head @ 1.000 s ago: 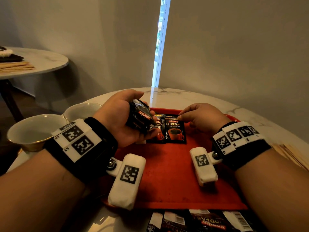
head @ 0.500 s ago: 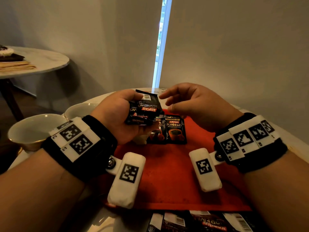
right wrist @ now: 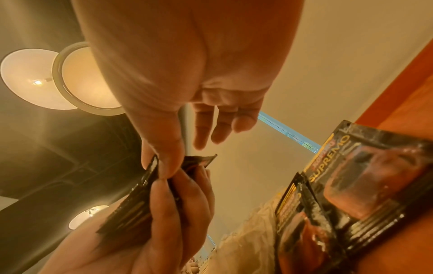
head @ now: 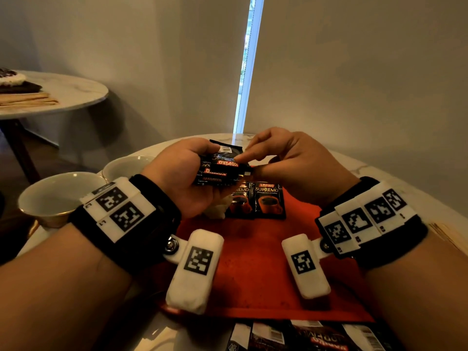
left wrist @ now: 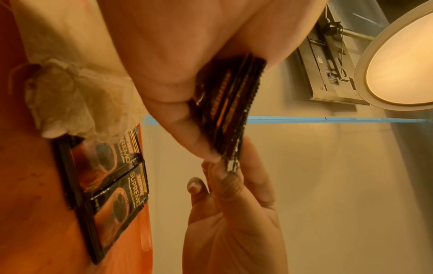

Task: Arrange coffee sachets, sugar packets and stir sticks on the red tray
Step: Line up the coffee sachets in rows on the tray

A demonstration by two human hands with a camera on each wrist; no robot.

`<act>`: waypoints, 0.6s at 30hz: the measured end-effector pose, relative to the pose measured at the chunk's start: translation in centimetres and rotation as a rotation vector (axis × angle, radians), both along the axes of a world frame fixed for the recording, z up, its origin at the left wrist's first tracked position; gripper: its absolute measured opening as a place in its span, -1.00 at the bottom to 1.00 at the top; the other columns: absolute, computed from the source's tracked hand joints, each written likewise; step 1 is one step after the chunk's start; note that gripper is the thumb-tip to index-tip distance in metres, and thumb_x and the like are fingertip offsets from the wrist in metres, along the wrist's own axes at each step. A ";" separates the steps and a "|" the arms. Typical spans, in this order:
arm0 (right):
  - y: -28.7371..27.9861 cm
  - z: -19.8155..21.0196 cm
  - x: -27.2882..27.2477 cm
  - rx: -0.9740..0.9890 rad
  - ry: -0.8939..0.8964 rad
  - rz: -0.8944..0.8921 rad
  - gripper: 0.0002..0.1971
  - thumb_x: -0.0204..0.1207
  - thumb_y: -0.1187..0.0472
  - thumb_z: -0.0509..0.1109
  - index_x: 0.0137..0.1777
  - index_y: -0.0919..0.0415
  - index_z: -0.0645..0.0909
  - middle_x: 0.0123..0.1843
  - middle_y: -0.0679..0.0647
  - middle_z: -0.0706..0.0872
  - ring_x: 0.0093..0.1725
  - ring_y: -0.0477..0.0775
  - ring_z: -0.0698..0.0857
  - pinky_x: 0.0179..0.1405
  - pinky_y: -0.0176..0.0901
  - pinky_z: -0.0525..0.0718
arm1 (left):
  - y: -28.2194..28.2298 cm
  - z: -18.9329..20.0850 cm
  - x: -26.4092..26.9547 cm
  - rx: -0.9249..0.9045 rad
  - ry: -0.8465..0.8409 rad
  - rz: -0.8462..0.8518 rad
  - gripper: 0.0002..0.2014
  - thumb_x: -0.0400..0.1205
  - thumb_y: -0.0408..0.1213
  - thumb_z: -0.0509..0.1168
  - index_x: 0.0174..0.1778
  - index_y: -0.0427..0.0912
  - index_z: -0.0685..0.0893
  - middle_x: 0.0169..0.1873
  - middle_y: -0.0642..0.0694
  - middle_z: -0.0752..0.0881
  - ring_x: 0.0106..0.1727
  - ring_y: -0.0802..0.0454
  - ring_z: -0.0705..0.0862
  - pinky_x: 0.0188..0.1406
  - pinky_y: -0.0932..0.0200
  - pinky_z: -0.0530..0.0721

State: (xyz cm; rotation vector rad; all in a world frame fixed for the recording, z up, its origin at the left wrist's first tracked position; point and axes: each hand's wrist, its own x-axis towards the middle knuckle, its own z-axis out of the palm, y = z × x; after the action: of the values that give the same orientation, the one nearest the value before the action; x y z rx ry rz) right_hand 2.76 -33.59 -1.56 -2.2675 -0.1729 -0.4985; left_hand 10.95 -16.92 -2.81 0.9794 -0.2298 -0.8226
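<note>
My left hand (head: 182, 178) grips a small stack of black coffee sachets (head: 217, 171) above the far edge of the red tray (head: 253, 262). My right hand (head: 291, 163) pinches the right corner of the top sachet between thumb and forefinger. The left wrist view shows the stack (left wrist: 232, 111) edge-on, with the right hand's fingertips (left wrist: 225, 178) at its lower end. From the right wrist the same pinch on the stack (right wrist: 140, 194) is seen. Two sachets (head: 269, 201) lie face up, side by side, at the back of the tray.
Two white cups (head: 50, 196) stand left of the tray. A crumpled white wad (head: 217, 209) sits under my left hand. More sachets (head: 304, 335) lie at the table's near edge. Wooden sticks (head: 445, 236) lie at the right. A side table (head: 63, 97) stands far left.
My right hand left the sachet laid on the tray, rose and came to the stack, and now pinches its top sachet. My left hand lifted and turned the stack slightly.
</note>
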 end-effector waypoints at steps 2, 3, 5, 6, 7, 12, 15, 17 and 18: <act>0.0 0.0 0.1 -0.016 0.008 -0.003 -0.62 0.38 0.27 0.66 -0.12 -0.36 0.82 0.03 -0.10 0.73 0.08 -0.01 0.71 0.12 0.19 0.75 | 0.0 -0.1 0.1 0.010 0.008 -0.014 -0.69 0.72 -0.28 0.14 0.32 -0.34 0.55 -0.13 -0.29 0.71 -0.29 -0.10 0.74 -0.36 0.09 0.79; 0.0 -0.1 0.0 -0.010 0.004 0.005 -0.64 0.39 0.27 0.64 -0.13 -0.34 0.83 0.01 -0.09 0.74 0.06 -0.02 0.72 0.12 0.16 0.75 | -0.1 -0.1 0.2 0.024 0.011 -0.022 -0.68 0.72 -0.27 0.14 0.33 -0.33 0.55 -0.11 -0.29 0.70 -0.24 -0.10 0.71 -0.34 0.09 0.78; 0.1 -0.2 0.1 0.063 -0.055 0.021 -0.71 0.39 0.25 0.60 -0.14 -0.28 0.85 -0.07 -0.12 0.78 0.01 -0.05 0.76 0.06 0.02 0.77 | 0.0 -0.2 0.1 0.057 0.014 -0.047 -0.72 0.71 -0.21 0.16 0.23 -0.28 0.59 -0.15 -0.25 0.68 -0.20 -0.08 0.67 -0.28 0.09 0.73; 0.1 -0.3 0.1 0.118 -0.095 0.017 -0.75 0.41 0.25 0.57 -0.12 -0.20 0.85 -0.13 -0.12 0.81 -0.05 -0.07 0.78 -0.02 -0.09 0.76 | 0.0 -0.2 0.1 0.073 0.015 -0.063 -0.72 0.68 -0.16 0.20 0.19 -0.25 0.60 -0.13 -0.23 0.66 -0.19 -0.07 0.65 -0.26 0.08 0.69; 0.1 -0.2 0.2 0.166 -0.136 -0.006 -0.79 0.45 0.27 0.55 -0.10 -0.11 0.85 -0.18 -0.10 0.82 -0.15 -0.10 0.77 -0.11 -0.20 0.72 | 0.0 -0.2 0.2 0.085 0.017 -0.066 -0.68 0.63 -0.11 0.27 0.21 -0.22 0.61 -0.09 -0.21 0.63 -0.17 -0.07 0.64 -0.25 0.06 0.67; -1.0 0.2 0.8 0.548 -0.191 -0.146 -0.95 0.37 0.25 0.47 -0.29 0.13 0.67 -0.41 0.05 0.70 -0.49 0.01 0.53 -0.50 -0.14 0.47 | 0.3 0.0 0.6 0.091 -0.074 0.004 -0.68 0.58 -0.03 0.42 0.20 -0.05 0.64 -0.09 -0.10 0.63 -0.25 0.04 0.61 -0.28 0.08 0.60; -1.1 0.1 1.0 0.624 -0.091 -0.108 -0.83 0.42 0.32 0.48 -0.36 0.09 0.69 -0.40 0.10 0.69 -0.51 -0.02 0.54 -0.56 -0.20 0.44 | 0.4 -0.1 0.5 0.064 -0.162 -0.016 -0.63 0.58 -0.10 0.42 0.30 -0.05 0.67 -0.02 -0.08 0.68 -0.24 0.05 0.63 -0.31 0.11 0.57; -1.0 -0.2 1.1 0.605 -0.028 -0.078 -0.80 0.47 0.34 0.50 -0.34 0.08 0.68 -0.34 0.14 0.69 -0.46 -0.01 0.57 -0.58 -0.23 0.45 | 0.3 -0.2 0.1 -0.003 -0.187 -0.064 -0.67 0.59 -0.23 0.37 0.29 -0.06 0.67 0.00 -0.16 0.73 -0.19 -0.05 0.72 -0.33 0.13 0.57; -1.0 -0.3 1.1 0.586 0.003 -0.065 -0.82 0.44 0.30 0.52 -0.35 0.07 0.69 -0.31 0.16 0.69 -0.41 0.01 0.58 -0.58 -0.24 0.46 | 0.2 -0.2 0.0 -0.048 -0.178 -0.078 -0.68 0.57 -0.30 0.35 0.25 -0.07 0.65 0.00 -0.23 0.76 -0.16 -0.13 0.78 -0.36 0.14 0.63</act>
State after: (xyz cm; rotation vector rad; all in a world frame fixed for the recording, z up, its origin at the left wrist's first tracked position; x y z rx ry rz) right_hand 3.87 -34.55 -1.88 -1.7033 0.0480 -0.5023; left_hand 10.93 -16.72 -3.04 1.0046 -0.4416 -0.7979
